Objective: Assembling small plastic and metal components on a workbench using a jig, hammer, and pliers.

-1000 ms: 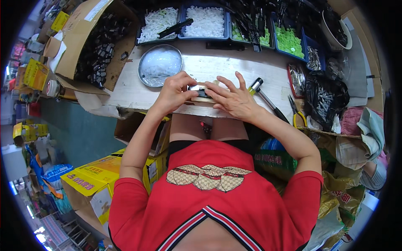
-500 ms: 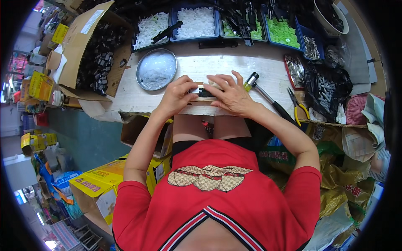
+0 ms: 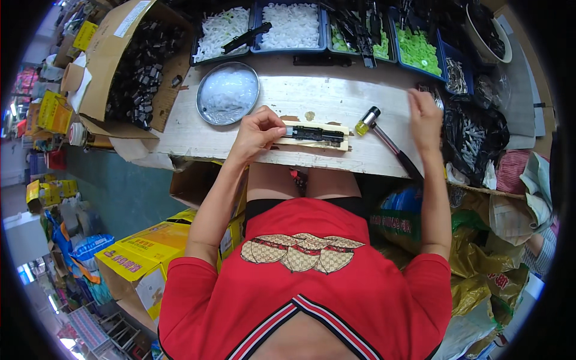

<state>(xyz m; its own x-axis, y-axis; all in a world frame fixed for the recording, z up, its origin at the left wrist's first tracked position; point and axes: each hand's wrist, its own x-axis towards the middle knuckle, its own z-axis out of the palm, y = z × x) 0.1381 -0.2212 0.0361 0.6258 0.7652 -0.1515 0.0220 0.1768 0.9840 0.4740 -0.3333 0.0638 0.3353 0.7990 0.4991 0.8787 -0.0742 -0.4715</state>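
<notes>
A long black part [image 3: 321, 135], with a light metal piece at its left end, lies in a pale wooden block [image 3: 346, 141] near the table's front edge. My left hand [image 3: 259, 133] is closed in a pinch at that left end, thumb pressing on it. Farther right, my right hand [image 3: 426, 120] is raised beside the small tray of metal pins [image 3: 433, 90], its fingers curled; whatever they hold is hidden. A hammer [image 3: 390, 141] with a yellow-and-silver head lies between the block and my right forearm.
A round metal dish [image 3: 202, 113] holds clear bags. Blue bins of white parts [image 3: 290, 27] and green parts [image 3: 417, 49] line the back. An open carton of black pieces [image 3: 99, 90] stands left; a black bag of grey screw-like parts [image 3: 471, 135] lies right.
My right hand has left the black part and moved right to the pin tray, uncovering the part and its wooden block. My left hand stays at the part's left end.
</notes>
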